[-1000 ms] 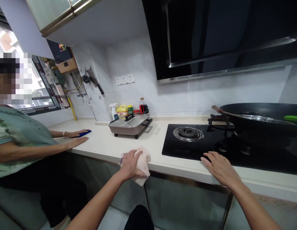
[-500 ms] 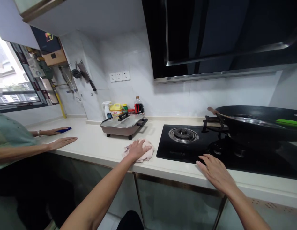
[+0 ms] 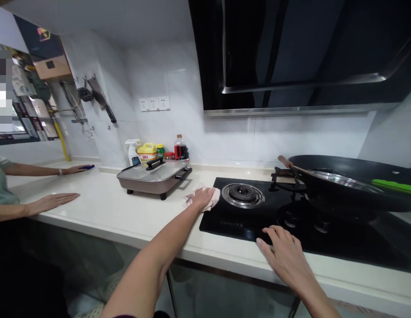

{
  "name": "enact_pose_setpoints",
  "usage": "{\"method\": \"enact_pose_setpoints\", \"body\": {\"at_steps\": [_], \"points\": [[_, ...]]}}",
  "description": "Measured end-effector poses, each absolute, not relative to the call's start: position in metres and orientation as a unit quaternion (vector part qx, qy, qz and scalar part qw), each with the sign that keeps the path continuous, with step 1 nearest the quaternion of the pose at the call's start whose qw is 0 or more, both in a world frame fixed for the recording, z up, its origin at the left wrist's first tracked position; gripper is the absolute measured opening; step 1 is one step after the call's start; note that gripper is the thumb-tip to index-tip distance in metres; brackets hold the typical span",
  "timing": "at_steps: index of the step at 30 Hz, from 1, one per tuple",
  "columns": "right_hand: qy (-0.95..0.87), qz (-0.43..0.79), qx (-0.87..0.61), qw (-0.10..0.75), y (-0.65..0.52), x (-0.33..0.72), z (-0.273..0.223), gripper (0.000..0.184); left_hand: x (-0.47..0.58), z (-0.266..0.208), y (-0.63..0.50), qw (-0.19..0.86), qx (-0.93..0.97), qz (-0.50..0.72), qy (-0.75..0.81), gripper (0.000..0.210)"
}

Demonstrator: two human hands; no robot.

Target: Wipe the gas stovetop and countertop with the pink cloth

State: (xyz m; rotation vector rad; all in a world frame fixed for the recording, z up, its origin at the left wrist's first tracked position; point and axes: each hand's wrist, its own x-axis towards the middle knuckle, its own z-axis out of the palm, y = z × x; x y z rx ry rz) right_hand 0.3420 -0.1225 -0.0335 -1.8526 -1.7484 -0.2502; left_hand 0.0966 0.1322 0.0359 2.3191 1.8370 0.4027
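Observation:
My left hand (image 3: 201, 198) is pressed down on a pale pink cleaning cloth (image 3: 214, 198), its fingers bent over the fabric. The cloth lies at the left edge of the black gas hob (image 3: 238, 223), partly on the white countertop (image 3: 152, 216). My right hand (image 3: 284, 251) holds nothing; it rests with fingers apart at the hob's front edge. Just beyond my left hand stands a brown electric pan (image 3: 142, 184) with a glass lid. A round burner (image 3: 243, 195) sits to the right of the cloth.
A large black wok (image 3: 344, 198) with a wooden-handled pan and a green-handled tool covers the right burner. Several bottles, including a spray bottle (image 3: 132, 152), line the wall. At left, another person's hands (image 3: 56, 203) touch the counter, one on a blue cloth (image 3: 88, 167). A range hood (image 3: 291, 53) hangs above.
My left hand has slid the cloth away from me and to the right, up to the hob's edge. My right hand stays near the hob's front. The view has turned slightly right.

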Motion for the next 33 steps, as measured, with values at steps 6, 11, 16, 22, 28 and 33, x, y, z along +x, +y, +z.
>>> {"method": "enact_pose_setpoints", "body": {"at_steps": [6,11,16,22,28,33], "points": [[-0.65,-0.087,-0.704,0.274,-0.125,0.341,-0.03,0.05,0.122,0.032,0.097,0.086,0.798,0.148,0.577,0.061],[-0.65,-0.085,-0.707,0.265,-0.125,0.343,-0.035,0.056,0.096,0.027,0.044,0.08,0.826,0.144,0.54,0.063],[-0.66,-0.077,-0.704,0.251,-0.124,0.351,-0.044,0.065,0.048,0.019,-0.016,0.067,0.874,0.148,0.458,0.065],[-0.667,-0.093,-0.699,0.243,-0.123,0.356,-0.052,0.065,-0.007,0.024,-0.032,0.057,0.878,0.124,0.459,0.065],[-0.705,-0.109,-0.67,0.203,-0.124,0.363,-0.044,0.065,-0.019,0.025,0.026,0.008,0.831,0.115,0.544,0.064],[-0.716,-0.086,-0.662,0.206,-0.128,0.368,-0.038,0.064,-0.006,0.021,0.086,-0.033,0.777,0.106,0.62,0.066]]}}
